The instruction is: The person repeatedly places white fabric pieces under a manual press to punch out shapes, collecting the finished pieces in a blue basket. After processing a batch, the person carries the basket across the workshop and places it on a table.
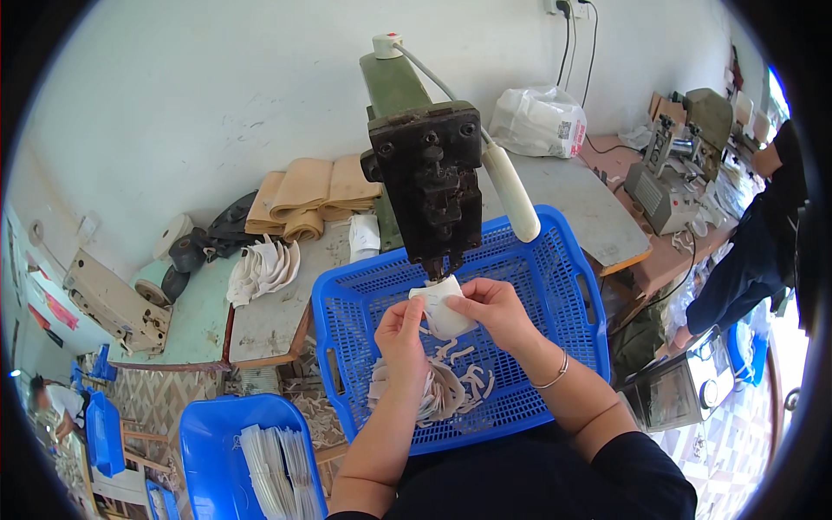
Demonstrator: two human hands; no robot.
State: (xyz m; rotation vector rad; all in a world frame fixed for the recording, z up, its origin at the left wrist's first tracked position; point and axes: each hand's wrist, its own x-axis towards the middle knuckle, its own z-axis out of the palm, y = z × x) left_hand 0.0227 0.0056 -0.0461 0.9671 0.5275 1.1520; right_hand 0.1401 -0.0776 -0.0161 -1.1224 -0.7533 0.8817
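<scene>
Between my two hands is a white, curved, flexible piece [447, 322] with faint lines on it. Its upper edge reaches the lower tip of a black and green machine head [433, 173]; whether they touch is unclear. My left hand [404, 334] pinches the left side, thumb on the front. At the right side, the thumb and fingers of my right hand [496, 305] are closed on it too. Below lies a blue perforated basket [537, 416], with a stack of similar white pieces [440, 394] and narrow white offcuts [475, 381] inside, partly hidden by my left forearm.
A blue chair [204, 451] at lower left carries stacked white strips [277, 472]. Tan sheets [303, 195] and white pieces [264, 267] lie on the bench behind. A long white handle [513, 195] hangs right of the machine head. Another person [745, 251] stands at far right.
</scene>
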